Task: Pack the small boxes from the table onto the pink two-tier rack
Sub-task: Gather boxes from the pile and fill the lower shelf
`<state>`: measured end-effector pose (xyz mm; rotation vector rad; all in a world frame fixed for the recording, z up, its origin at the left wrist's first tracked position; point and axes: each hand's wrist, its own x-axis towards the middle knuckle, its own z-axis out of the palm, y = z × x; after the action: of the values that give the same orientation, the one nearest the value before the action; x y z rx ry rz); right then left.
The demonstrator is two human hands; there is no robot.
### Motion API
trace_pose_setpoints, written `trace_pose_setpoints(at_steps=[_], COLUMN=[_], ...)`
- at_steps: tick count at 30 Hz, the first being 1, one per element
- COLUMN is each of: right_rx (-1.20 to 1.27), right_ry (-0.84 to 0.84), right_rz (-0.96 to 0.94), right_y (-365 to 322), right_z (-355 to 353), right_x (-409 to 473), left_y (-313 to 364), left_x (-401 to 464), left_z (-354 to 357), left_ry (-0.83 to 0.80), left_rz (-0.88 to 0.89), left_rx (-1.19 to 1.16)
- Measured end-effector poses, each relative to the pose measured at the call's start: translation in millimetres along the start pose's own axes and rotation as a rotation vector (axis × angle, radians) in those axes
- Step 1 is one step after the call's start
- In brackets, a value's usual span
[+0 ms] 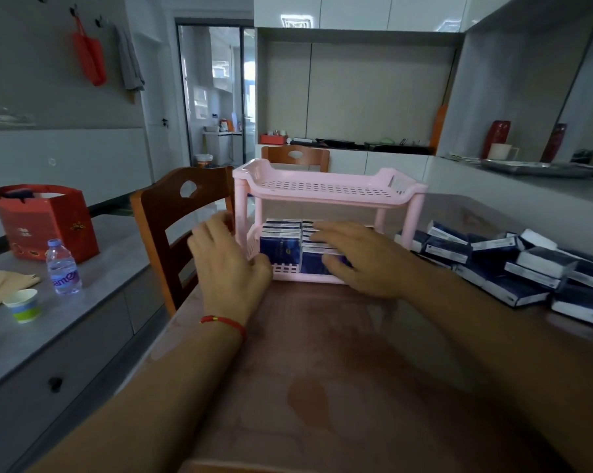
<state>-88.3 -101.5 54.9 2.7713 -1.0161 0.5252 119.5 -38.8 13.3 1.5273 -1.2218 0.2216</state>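
Note:
The pink two-tier rack (325, 191) stands at the far middle of the brown table. Its top tier is bare; its lower tier holds several small blue-and-white boxes (280, 241) standing in rows. My right hand (359, 257) lies over the right-hand rows, its straight fingers pressing on the boxes' tops and its thumb against a front box. At the rack's front left corner, my left hand (228, 264) rests against the frame with fingers relaxed. A loose heap of the same boxes (527, 268) lies on the table to the right.
A wooden chair (182, 220) stands close left of the rack, another behind it. On the grey counter to the left are a water bottle (63, 268), a paper cup (23, 305) and a red gift bag (44, 221). A wall ledge runs along the right.

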Motion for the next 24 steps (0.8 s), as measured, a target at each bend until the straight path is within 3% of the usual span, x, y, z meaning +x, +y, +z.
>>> trace_pose_setpoints(at_steps=[3,8,10,16,18,21,24], right_rx=[-0.181,-0.38,-0.407,-0.283,-0.31,-0.314,-0.226], right_ry=[0.0,-0.014,0.042,0.309,0.211,0.019,0.11], right_rz=[-0.048,0.136,0.282,0.858,1.003,1.08,1.059], right_y=[6,62,89,134,145,156,156], right_z=[-15,-34,-45,-50,-46,-40,-41], right_x=[-56,-145,-177,-224,-229,-236,-237], left_y=[24,69,87,147,170,191,188], left_x=[-15,-51,-59,-83,-89,-99,-106], left_z=[-6,3,12,66,86,110,122], left_ry=[0.003,-0.41,-0.525,-0.666,-0.671,-0.655,-0.678], left_rz=[0.258,0.762,0.878,0.945,0.949,0.943,0.91], left_rx=[0.02,0.062,0.112,0.022,-0.021,-0.067,-0.111])
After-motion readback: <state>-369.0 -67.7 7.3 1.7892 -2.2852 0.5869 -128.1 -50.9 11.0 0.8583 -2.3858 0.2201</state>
